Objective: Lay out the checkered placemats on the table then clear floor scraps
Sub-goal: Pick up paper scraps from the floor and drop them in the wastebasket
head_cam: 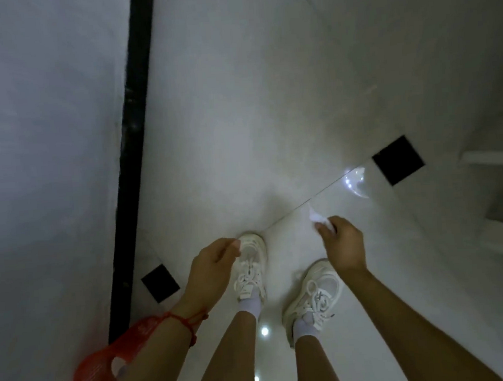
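Observation:
I look straight down at a pale tiled floor (268, 114). My right hand (343, 245) hangs over the floor with its fingers pinched on a small white paper scrap (317, 217) that sticks out past the fingertips. My left hand (212, 263) is lower left, above my left shoe, fingers curled together; a small pale bit shows at its fingertips, too blurred to name. A red string bracelet circles the left wrist. No placemats or table are in view.
My two white sneakers (251, 267) (311, 296) stand on the tiles. A red perforated plastic basket (102, 367) sits at the lower left beside a black baseboard (132, 157) and grey wall. Black inlay squares (398, 160) (160, 283) mark tile corners. White furniture edges (492, 158) at right.

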The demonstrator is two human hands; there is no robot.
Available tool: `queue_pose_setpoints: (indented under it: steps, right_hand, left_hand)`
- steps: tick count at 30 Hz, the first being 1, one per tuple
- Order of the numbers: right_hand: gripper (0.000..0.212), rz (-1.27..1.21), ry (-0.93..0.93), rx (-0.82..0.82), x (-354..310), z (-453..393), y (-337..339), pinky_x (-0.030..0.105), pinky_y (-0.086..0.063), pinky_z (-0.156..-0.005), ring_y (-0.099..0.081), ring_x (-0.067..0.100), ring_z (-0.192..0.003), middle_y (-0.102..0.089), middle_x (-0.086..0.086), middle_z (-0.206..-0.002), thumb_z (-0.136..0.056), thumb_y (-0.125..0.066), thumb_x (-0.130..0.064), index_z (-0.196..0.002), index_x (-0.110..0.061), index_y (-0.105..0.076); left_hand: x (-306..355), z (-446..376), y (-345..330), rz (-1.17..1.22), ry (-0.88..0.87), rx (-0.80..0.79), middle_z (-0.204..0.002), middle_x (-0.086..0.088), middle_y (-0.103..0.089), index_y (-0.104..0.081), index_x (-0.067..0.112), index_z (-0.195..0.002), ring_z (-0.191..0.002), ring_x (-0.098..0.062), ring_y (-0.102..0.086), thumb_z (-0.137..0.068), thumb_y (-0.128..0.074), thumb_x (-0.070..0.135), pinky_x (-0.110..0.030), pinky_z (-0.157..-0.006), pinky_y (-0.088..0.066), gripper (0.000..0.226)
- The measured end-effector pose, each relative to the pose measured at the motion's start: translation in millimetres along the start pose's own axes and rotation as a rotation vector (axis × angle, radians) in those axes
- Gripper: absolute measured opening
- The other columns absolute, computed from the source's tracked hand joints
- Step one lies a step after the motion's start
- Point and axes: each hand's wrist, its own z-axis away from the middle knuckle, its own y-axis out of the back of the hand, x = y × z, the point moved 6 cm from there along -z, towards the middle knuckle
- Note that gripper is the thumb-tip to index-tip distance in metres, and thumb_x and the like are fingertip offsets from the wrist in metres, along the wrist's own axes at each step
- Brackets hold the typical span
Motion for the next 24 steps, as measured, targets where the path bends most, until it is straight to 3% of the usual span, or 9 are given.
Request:
queue_pose_setpoints:
  steps: [4,12,15,20,24]
  right_hand:
    - [0.025,-0.080,0.010,0.091,-63.9,33.6,72.2,0.011,-0.035,-0.051,-0.041,0.006,-0.052,-0.047,0.002,-0.061,-0.089,-0.057,-0.020,-0.067,-0.010,-0.049]
    - [0.037,-0.188,-0.022,0.239,-183.9,103.3,196.9,0.026,-0.028,-0.050,-0.037,0.016,-0.053,-0.040,-0.001,-0.052,-0.089,-0.056,-0.018,-0.057,-0.014,-0.040]
    - [0.041,-0.273,-0.031,0.323,-221.5,133.8,230.8,0.018,-0.027,-0.045,-0.031,0.012,-0.049,-0.034,-0.001,-0.050,-0.090,-0.055,-0.013,-0.054,-0.015,-0.036]
    - [0.039,-0.297,-0.039,0.294,-269.5,181.3,262.2,0.025,-0.029,-0.050,-0.035,0.011,-0.051,-0.038,-0.001,-0.053,-0.091,-0.055,-0.017,-0.056,-0.014,-0.038]
    - [0.034,-0.305,-0.066,0.300,-286.9,198.3,291.9,0.022,-0.031,-0.048,-0.039,0.015,-0.053,-0.043,0.002,-0.056,-0.091,-0.053,-0.021,-0.064,-0.001,-0.048]
  left_hand:
    - [57.6,36.2,49.1,-0.010,-0.064,0.049,-0.087,0.003,-0.066,-0.064,0.020,-0.095,-0.085,-0.014,-0.060,-0.093,-0.048,0.023,-0.023,-0.073,-0.042,0.017]
    - [141.6,122.4,142.2,0.110,-0.131,0.039,-0.085,0.011,-0.062,-0.061,0.021,-0.096,-0.081,-0.004,-0.057,-0.093,-0.049,0.019,-0.026,-0.084,-0.043,0.012]
    - [156.4,147.3,170.1,0.160,-0.112,0.011,-0.087,0.007,-0.062,-0.060,0.020,-0.098,-0.085,-0.011,-0.057,-0.094,-0.048,0.019,-0.025,-0.086,-0.041,0.013]
    - [184.0,174.9,219.3,0.169,-0.098,-0.021,-0.089,0.001,-0.062,-0.059,0.018,-0.100,-0.093,-0.020,-0.057,-0.095,-0.046,0.020,-0.027,-0.084,-0.040,0.014]
    - [229.5,177.9,247.7,0.187,-0.128,-0.004,-0.089,-0.002,-0.062,-0.058,0.016,-0.100,-0.095,-0.024,-0.057,-0.095,-0.046,0.020,-0.028,-0.082,-0.040,0.014]
